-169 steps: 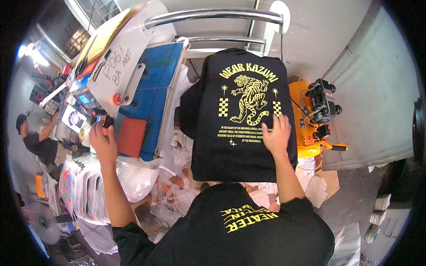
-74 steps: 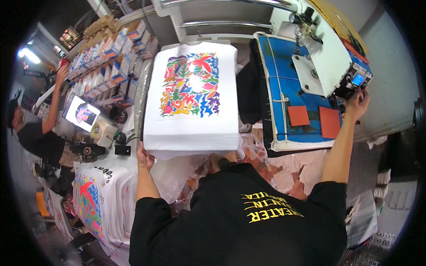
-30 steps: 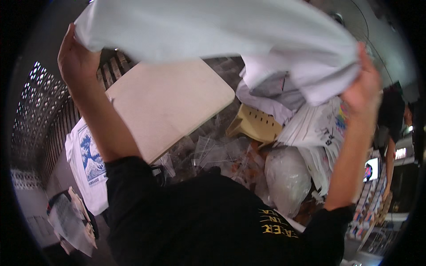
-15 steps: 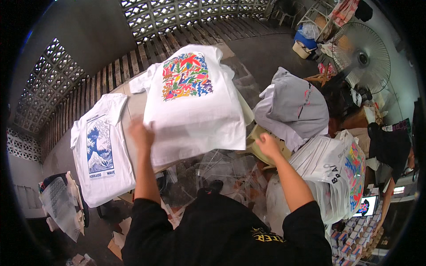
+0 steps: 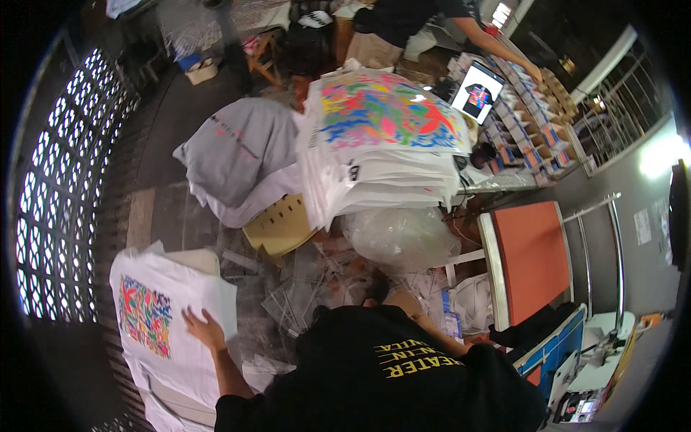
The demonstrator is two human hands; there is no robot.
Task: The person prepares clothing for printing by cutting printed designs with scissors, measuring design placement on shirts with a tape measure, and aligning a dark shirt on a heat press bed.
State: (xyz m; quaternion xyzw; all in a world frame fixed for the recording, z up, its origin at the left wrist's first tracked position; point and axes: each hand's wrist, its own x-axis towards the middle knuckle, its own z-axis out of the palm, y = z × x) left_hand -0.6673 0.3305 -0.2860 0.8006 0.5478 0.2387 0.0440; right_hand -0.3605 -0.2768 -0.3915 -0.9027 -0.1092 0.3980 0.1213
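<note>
My left hand [image 5: 204,331] lies over the right side of a white T-shirt [image 5: 147,317] with a multicoloured leaf-like print, its fingers spread and nothing in them. The shirt is spread on a pale board [image 5: 194,261] at the lower left. More white cloth [image 5: 160,416] shows below it at the picture's edge. My right forearm [image 5: 443,338] is bent in close against my black shirt. The fingers of that hand are hidden, so what it holds, if anything, does not show.
A tall stack of printed white shirts [image 5: 381,173] stands ahead, beside grey garments [image 5: 234,155] over a cream chair [image 5: 284,225]. Clear plastic sheets [image 5: 302,288] litter the floor. At right is a heat press [image 5: 529,259] with an orange pad. Another person's arm [image 5: 497,50] reaches over boxes.
My view has swung to the right, bringing the orange-padded press into sight. The wave-print shirt's design has left view. My left hand has opened; my right arm has drawn in toward my body.
</note>
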